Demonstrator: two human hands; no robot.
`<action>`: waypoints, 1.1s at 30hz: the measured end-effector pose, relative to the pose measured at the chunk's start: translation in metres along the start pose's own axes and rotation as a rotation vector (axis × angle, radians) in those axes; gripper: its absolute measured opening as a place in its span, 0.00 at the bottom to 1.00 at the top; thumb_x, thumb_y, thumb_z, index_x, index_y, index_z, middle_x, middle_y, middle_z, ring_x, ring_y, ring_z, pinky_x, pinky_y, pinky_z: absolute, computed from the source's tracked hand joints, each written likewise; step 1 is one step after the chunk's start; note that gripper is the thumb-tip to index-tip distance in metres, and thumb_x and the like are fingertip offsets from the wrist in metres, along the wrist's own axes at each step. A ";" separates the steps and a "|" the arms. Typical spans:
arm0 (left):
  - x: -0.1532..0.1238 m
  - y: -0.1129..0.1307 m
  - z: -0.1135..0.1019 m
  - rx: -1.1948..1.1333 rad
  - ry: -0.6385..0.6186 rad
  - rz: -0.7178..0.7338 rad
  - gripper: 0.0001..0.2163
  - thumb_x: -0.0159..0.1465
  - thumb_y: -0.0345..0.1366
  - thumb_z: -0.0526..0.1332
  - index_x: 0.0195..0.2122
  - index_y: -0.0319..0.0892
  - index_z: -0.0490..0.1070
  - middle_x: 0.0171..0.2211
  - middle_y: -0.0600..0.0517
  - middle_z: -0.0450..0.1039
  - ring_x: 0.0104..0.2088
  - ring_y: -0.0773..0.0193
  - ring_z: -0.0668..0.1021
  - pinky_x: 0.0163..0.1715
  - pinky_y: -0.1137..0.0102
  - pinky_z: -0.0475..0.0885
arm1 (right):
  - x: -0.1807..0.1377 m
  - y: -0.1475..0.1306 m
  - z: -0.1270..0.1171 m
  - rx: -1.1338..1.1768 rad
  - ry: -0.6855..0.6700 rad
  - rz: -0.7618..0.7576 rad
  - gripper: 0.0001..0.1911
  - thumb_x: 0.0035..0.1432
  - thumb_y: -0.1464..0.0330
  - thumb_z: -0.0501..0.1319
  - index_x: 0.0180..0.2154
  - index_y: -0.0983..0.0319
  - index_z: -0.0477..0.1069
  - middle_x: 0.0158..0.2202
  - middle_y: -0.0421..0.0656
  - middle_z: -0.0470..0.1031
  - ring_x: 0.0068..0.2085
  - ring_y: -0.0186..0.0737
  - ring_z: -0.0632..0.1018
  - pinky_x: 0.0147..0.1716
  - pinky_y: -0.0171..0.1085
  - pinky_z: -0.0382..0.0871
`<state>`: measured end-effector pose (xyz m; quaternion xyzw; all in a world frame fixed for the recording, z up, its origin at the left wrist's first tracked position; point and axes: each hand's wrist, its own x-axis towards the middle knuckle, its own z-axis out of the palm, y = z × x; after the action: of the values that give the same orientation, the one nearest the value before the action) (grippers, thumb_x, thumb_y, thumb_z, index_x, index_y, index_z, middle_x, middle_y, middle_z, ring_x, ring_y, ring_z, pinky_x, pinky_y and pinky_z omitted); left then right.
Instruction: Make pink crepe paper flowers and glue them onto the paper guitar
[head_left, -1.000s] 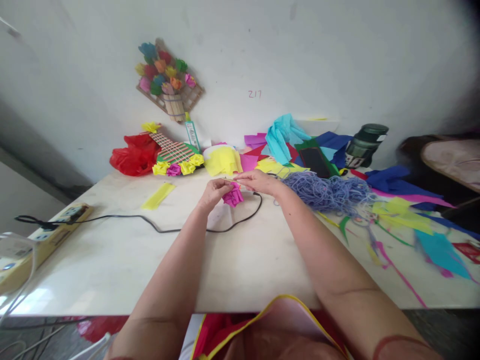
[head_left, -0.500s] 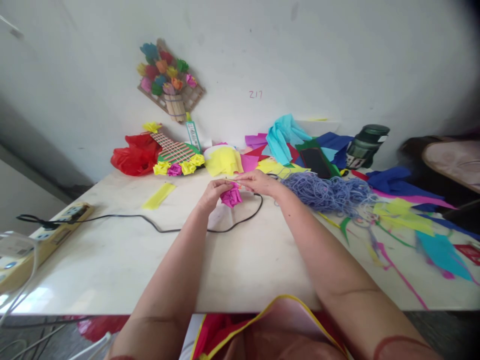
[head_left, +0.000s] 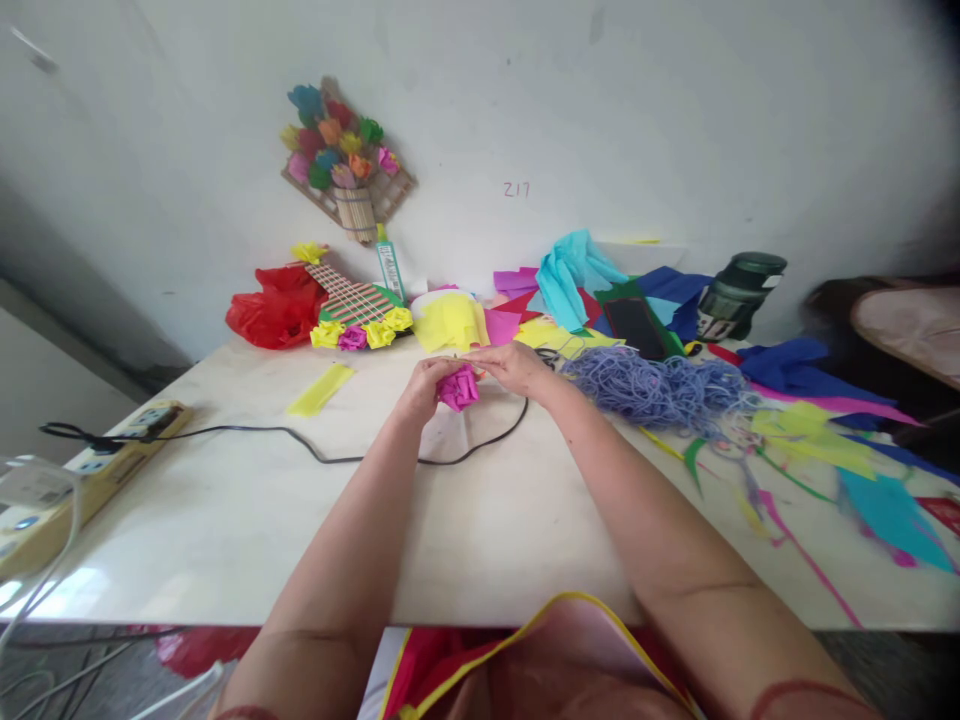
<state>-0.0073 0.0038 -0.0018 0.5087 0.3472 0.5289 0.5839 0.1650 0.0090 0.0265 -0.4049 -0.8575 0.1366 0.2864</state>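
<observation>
A magenta crepe-paper flower (head_left: 459,388) hangs head-down from my hands, just above the table. My left hand (head_left: 429,385) pinches it from the left, thumb and fingers closed at its base. From the other side, my right hand (head_left: 514,367) has its fingers pressed together and reaching across to the left fingertips at the same base. The exact grip and any stem are hidden behind the fingers. A small orange bit shows beneath the right fingers, too little to name. A black cord (head_left: 480,449) curves on the table below and ends near the right hand.
A yellow paper strip (head_left: 321,390) and power strip (head_left: 154,425) lie left. Behind stand a flower-trimmed stick craft (head_left: 352,295), red plastic bag (head_left: 274,308) and glue bottle (head_left: 389,265). Tangled blue-grey cord (head_left: 660,385), a phone (head_left: 634,327), a dark bottle (head_left: 739,297) and paper scraps fill the right.
The flower has shifted slightly left and turned a little in my fingers. My right fingers have slid a bit left over the left fingertips. The whole view has shifted slightly.
</observation>
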 end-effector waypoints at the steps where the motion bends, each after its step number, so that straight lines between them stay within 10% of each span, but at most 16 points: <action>1: 0.000 0.000 0.001 -0.011 0.018 0.003 0.09 0.44 0.36 0.64 0.23 0.34 0.75 0.24 0.47 0.76 0.24 0.62 0.76 0.26 0.70 0.69 | -0.001 -0.002 -0.001 -0.052 0.001 0.001 0.16 0.59 0.68 0.55 0.48 0.53 0.73 0.47 0.41 0.76 0.48 0.42 0.75 0.47 0.38 0.67; 13: 0.000 -0.001 0.002 0.025 0.062 0.006 0.08 0.45 0.37 0.64 0.19 0.36 0.71 0.17 0.52 0.70 0.18 0.68 0.71 0.19 0.72 0.63 | -0.002 -0.005 0.000 -0.293 -0.010 -0.024 0.18 0.59 0.70 0.54 0.50 0.53 0.71 0.48 0.43 0.75 0.49 0.43 0.75 0.45 0.36 0.66; 27: -0.001 0.000 0.000 0.048 0.013 0.047 0.09 0.46 0.38 0.66 0.22 0.35 0.73 0.19 0.51 0.71 0.19 0.69 0.71 0.19 0.74 0.63 | -0.001 0.001 0.002 -0.041 0.042 -0.023 0.15 0.58 0.66 0.56 0.47 0.52 0.73 0.45 0.40 0.77 0.46 0.40 0.76 0.43 0.36 0.66; 33: 0.001 -0.002 -0.001 0.095 -0.038 0.094 0.09 0.48 0.37 0.65 0.25 0.35 0.74 0.23 0.49 0.74 0.24 0.66 0.74 0.25 0.73 0.66 | 0.001 -0.001 0.001 0.087 0.065 0.068 0.17 0.58 0.59 0.53 0.37 0.61 0.78 0.25 0.40 0.76 0.29 0.34 0.72 0.29 0.31 0.61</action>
<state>-0.0076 0.0052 -0.0043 0.5615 0.3365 0.5291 0.5399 0.1632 0.0088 0.0266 -0.4253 -0.8268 0.1702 0.3265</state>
